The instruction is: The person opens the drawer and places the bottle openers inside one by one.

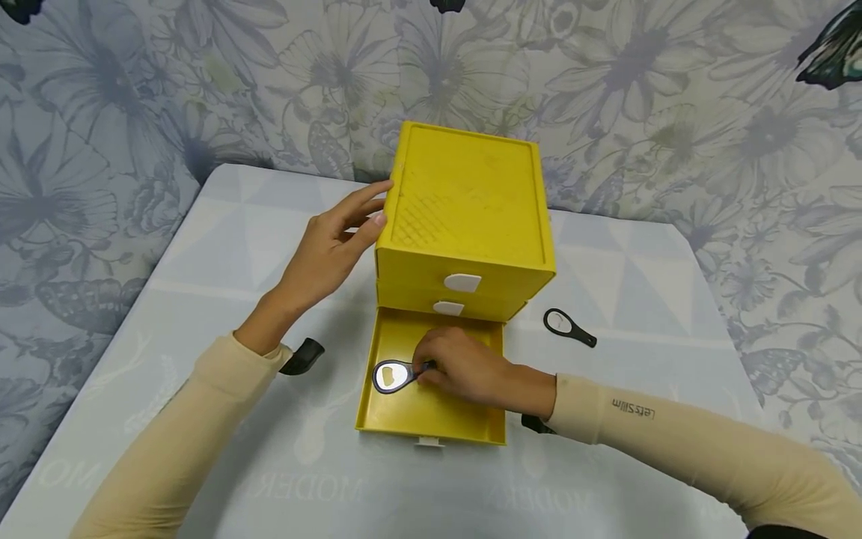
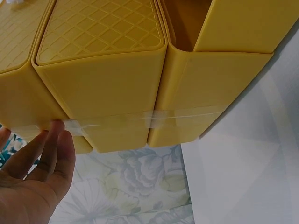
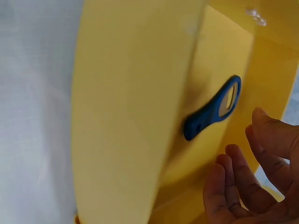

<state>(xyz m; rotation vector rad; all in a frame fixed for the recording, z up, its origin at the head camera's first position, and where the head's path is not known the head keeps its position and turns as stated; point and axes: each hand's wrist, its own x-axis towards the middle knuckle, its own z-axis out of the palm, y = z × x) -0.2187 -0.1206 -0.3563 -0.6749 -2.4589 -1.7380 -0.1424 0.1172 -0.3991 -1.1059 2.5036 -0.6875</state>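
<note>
A yellow box (image 1: 471,198) of drawers stands on the table, its lowest drawer (image 1: 465,423) pulled out towards me. Inside the drawer outline is a dark-rimmed bottle opener (image 1: 390,376) with a metal insert. In the head view my right hand (image 1: 465,367) pinches its handle, the round end pointing left. The right wrist view has the opener (image 3: 210,109) over the drawer floor, with the fingers of the right hand (image 3: 257,172) curved beside it. My left hand (image 1: 326,243) rests its fingertips against the box's left side; the left wrist view shows this hand (image 2: 39,177) with fingers extended.
A second bottle opener (image 1: 569,327) lies on the table right of the box. White pull tabs (image 1: 462,283) mark the two upper drawers. Clear tape (image 2: 154,119) runs along the box's side. A floral wall covering (image 1: 337,82) rises behind the table (image 1: 640,284).
</note>
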